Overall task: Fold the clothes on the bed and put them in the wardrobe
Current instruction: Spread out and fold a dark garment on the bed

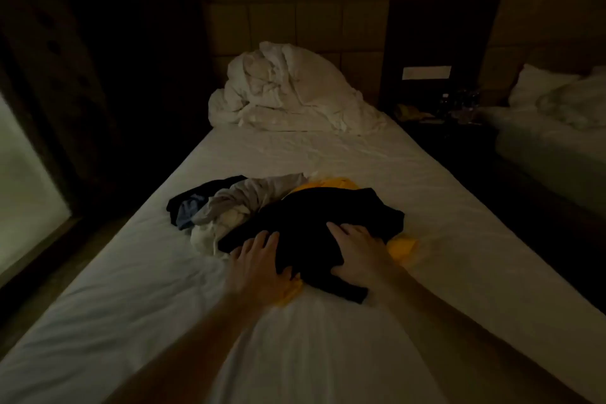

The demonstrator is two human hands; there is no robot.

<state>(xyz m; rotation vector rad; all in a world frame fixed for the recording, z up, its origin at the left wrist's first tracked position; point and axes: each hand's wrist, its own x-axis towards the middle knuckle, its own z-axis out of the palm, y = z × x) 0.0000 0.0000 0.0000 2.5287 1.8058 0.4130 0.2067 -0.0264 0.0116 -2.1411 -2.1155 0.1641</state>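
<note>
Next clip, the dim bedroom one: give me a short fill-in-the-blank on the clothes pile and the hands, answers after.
1. Both the left hand and the right hand rest on the ____ garment on top of the pile.
2. The garment peeking out beneath it is ____ in colour.
3. The crumpled white duvet lies at the ____ end of the bed.

Missing words: black; yellow; head

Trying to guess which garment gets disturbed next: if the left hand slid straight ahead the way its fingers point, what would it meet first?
The left hand already rests on the black garment; straight ahead, it would probably meet the crumpled grey garment, though depth is unclear.
</note>
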